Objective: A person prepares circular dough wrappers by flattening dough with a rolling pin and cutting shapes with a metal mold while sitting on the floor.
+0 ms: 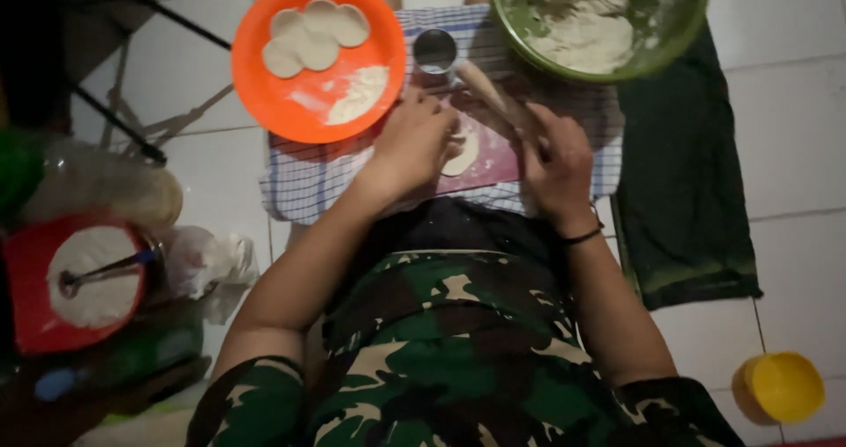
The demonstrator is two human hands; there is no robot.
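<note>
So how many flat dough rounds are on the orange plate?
4, overlapping in a cluster on the far-left part of the orange plate: dough rounds. More may hide beneath.

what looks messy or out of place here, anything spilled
Nothing is spilled or broken. Loose flour sits in a heap on the orange plate beside the dough rounds, and dough smears the green bowl wall. Both hands work the dough piece.

We count four dough rounds [308, 33] on one orange plate [291, 112], one green bowl [683, 33], one metal cup [435, 55], one yellow cup [780, 387].
</note>
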